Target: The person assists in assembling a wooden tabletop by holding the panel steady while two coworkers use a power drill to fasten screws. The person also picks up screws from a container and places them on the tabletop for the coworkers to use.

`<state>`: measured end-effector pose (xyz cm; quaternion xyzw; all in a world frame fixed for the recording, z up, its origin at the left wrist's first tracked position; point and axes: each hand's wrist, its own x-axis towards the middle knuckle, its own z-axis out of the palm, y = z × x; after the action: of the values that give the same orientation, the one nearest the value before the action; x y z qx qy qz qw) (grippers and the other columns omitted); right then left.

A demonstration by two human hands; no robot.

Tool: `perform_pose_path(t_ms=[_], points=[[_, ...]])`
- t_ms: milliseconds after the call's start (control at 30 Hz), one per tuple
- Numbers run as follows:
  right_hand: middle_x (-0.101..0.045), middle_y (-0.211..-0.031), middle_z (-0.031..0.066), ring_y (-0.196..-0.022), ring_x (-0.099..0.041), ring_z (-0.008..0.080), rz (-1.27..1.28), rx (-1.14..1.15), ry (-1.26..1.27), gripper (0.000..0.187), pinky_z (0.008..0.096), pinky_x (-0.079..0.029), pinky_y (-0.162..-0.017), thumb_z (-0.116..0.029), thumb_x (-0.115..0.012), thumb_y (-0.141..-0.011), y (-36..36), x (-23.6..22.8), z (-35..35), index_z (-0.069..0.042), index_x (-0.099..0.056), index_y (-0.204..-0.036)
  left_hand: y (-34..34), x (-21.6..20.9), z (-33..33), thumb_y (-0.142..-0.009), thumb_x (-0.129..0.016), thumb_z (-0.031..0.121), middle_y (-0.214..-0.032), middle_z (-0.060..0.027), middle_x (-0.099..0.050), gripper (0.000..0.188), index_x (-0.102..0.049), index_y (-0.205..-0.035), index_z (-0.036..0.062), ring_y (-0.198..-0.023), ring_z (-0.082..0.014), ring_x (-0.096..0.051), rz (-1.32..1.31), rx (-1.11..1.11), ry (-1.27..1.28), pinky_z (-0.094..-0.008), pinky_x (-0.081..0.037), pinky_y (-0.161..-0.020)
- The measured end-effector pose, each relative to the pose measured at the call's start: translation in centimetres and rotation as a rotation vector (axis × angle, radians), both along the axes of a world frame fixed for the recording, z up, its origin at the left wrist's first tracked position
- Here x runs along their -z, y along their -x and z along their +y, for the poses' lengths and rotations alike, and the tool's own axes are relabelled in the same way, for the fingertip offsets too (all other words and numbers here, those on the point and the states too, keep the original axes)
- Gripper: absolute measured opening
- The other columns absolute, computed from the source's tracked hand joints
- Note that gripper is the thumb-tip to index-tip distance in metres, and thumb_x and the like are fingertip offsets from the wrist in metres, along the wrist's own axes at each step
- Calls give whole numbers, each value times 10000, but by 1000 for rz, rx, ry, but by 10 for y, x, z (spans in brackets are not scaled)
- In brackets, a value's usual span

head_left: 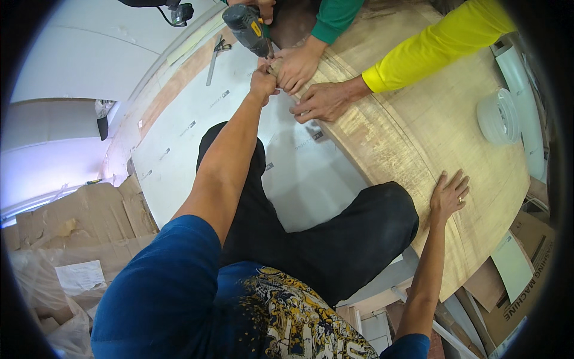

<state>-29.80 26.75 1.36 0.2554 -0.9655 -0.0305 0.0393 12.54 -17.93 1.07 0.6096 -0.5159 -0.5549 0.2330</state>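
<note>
- The wooden board [394, 149] lies ahead and to the person's right, its far corner beside the white sheet [197, 113]; work at that corner appears to call for steady bracing.
- The person's left hand [263, 84] is at the corner with fingers curled; other hands crowd it, so one cannot tell whether it is closed around the wood or only pressing there.
- The right hand [448, 196] lies palm down on the board's face, fingers a little spread and clamped on nothing. Spread weight like this should steady the panel without tipping it.
- A green-sleeved co-worker has an upper hand [265, 9] at the drill [248, 29], its nose pointing down close to the left hand, and a lower hand [299, 66] on the board's edge.
- A yellow-sleeved co-worker's hand [327, 102] rests on the same edge, just beside that lower hand.
- Good practice would put the person's left fingers clear of the bit's line, including underneath, where a tip could break through.
- Even pressure from all sides should stop the corner creeping or twisting; the person and co-workers would do well to agree on a signal before the trigger is squeezed.
</note>
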Motion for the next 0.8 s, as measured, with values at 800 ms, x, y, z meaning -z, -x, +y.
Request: perform_pose_path(t_ms=[800], points=[[-657,-1204,203,-1158,-601,394,102,146,884,338,474,-465,-1022,-275,-634,-978,-46,12,44,-37,-686,-1213,-46,44,-75,-1037,-494,166,-1136,-73,-736,326,-570,-1350,109,-990,-211,-707,-114,133,-7,-345,-545,-806]])
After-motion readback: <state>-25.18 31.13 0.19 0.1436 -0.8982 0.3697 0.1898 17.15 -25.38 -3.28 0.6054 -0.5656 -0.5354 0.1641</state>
